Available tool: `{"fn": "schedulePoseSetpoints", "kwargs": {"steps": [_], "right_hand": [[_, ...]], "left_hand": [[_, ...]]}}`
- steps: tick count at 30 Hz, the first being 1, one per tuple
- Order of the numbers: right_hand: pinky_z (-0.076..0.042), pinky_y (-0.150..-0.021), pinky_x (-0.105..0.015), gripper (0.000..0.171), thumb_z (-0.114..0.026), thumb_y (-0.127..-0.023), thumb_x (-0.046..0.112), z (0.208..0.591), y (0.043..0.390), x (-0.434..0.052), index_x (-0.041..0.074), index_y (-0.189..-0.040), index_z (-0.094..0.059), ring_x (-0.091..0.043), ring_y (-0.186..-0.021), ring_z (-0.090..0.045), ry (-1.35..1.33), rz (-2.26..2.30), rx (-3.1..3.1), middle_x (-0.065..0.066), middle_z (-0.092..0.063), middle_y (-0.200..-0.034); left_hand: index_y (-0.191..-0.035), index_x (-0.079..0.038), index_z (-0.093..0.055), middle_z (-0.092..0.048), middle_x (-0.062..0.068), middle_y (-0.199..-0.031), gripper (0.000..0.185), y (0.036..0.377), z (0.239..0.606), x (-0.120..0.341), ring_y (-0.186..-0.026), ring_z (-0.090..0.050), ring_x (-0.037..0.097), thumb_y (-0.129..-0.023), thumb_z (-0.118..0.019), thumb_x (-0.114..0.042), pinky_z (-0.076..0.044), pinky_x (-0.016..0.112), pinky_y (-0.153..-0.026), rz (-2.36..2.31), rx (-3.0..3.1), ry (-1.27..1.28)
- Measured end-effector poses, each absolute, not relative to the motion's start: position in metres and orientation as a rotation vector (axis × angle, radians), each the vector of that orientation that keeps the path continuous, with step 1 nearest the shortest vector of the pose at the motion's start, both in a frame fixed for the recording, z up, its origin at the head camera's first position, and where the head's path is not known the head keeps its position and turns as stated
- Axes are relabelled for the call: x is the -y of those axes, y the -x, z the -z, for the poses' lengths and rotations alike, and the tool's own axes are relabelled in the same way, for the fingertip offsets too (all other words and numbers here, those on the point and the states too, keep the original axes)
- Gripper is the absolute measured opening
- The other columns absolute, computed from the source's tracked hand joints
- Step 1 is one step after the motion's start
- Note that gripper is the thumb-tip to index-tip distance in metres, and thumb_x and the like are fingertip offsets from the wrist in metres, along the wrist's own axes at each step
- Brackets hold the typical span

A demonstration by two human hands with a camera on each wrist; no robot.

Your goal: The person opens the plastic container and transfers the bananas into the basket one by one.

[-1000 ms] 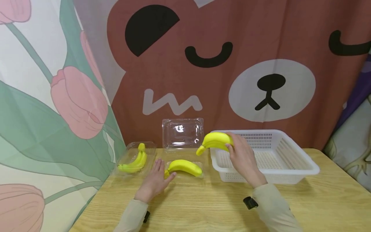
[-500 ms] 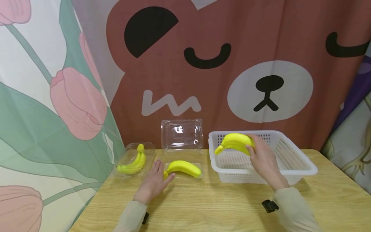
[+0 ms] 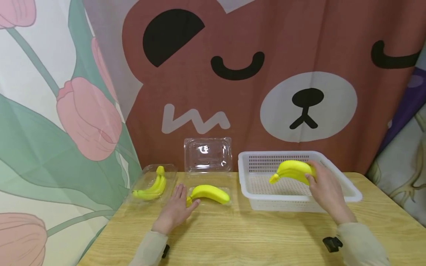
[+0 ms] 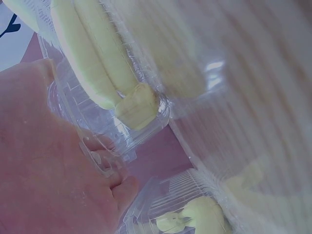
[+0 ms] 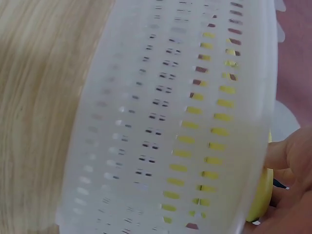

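In the head view my right hand (image 3: 327, 190) grips a bunch of yellow bananas (image 3: 294, 170) by one end, over the white plastic basket (image 3: 279, 204). Through the slots of the basket wall (image 5: 141, 92) the right wrist view shows yellow, with my fingers curled at the rim. My left hand (image 3: 174, 210) rests with straight fingers on the left edge of a clear plastic clamshell box, its lid (image 3: 208, 153) raised. More bananas (image 3: 211, 193) lie in that box, stem end beside my thumb; the left wrist view shows these bananas (image 4: 92, 53) close up.
A second clear box (image 3: 141, 175) with bananas (image 3: 161, 183) inside stands left of my left hand. All of it is on a wooden table (image 3: 246, 236), against a curtain (image 3: 247, 107) with a bear print. A flower-print curtain (image 3: 50, 147) hangs along the left side.
My right hand has carried its bananas rightward and lower, from beside the basket's left rim to over its middle right. The left hand has stayed on the box.
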State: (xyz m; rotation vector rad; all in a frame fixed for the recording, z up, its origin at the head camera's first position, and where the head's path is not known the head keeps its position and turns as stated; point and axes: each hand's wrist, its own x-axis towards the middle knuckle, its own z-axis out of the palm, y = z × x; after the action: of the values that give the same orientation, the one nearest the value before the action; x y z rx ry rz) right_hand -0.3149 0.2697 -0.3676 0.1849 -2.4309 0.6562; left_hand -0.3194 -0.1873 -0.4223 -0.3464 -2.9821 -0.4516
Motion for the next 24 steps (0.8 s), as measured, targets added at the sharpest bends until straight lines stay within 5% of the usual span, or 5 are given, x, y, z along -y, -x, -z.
{"fn": "schedulePoseSetpoints", "kwargs": {"steps": [19,24], "right_hand": [[-0.047,-0.081,-0.058,0.043,-0.06,-0.096,0.004,0.378,0.329,-0.255,-0.005,-0.137,-0.048,-0.043,-0.103,-0.056,-0.208,-0.727,2.538,-0.03,-0.055,-0.127],[-0.048,-0.075,-0.054,0.042,-0.06,-0.096,0.004,0.379,0.333,-0.25,-0.004,-0.136,-0.05,-0.039,-0.093,-0.06,-0.223,-0.713,2.543,-0.029,-0.06,-0.119]], "left_hand": [[-0.152,0.009,-0.02,-0.007,0.025,-0.16,0.09,0.321,0.424,0.188,-0.148,-0.006,0.037,-0.099,-0.038,-0.062,-0.013,0.048,-0.118,0.426,2.985,0.346],[-0.152,0.009,-0.021,-0.007,0.025,-0.16,0.091,0.321,0.424,0.189,-0.148,-0.006,0.037,-0.099,-0.036,-0.063,-0.013,0.048,-0.118,0.413,2.982,0.348]]}}
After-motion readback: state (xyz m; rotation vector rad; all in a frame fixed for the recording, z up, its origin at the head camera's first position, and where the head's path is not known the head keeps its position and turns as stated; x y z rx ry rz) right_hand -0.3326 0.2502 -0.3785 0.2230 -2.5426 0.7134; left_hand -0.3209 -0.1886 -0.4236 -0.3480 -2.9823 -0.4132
